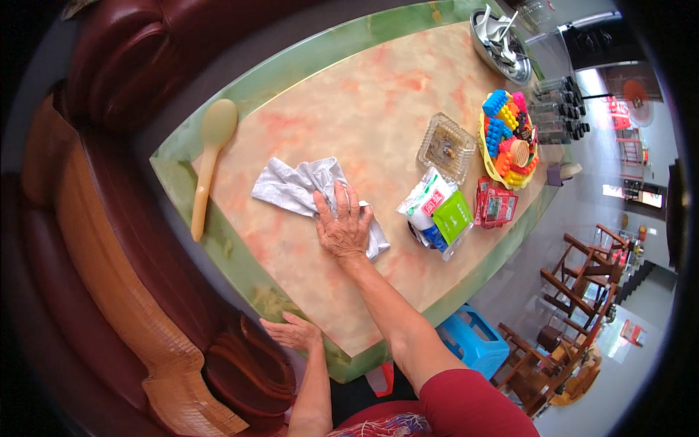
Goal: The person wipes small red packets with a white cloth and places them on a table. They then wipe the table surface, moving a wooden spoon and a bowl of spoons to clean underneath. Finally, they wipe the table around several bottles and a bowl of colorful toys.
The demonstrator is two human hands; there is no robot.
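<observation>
In the head view, the hands are apart. The right hand [344, 224] lies flat, fingers spread, on a crumpled pale grey cloth [291, 186] in the middle of the surface [320, 124], toward its left edge. The left hand [291, 332] is open and holds nothing, by the left edge near the nearest corner; whether it touches the surface I cannot tell. A large tan spoon [207, 164] lies along the left edge, near the far left corner. Right of the cloth, plastic packets [437, 211] stand in the way toward the right edge; beyond them are red card packs [496, 204], a clear tray [442, 138] and a yellow basket [486, 164] of toy blocks [495, 135]. A metal bowl [482, 49] sits near the far edge.
</observation>
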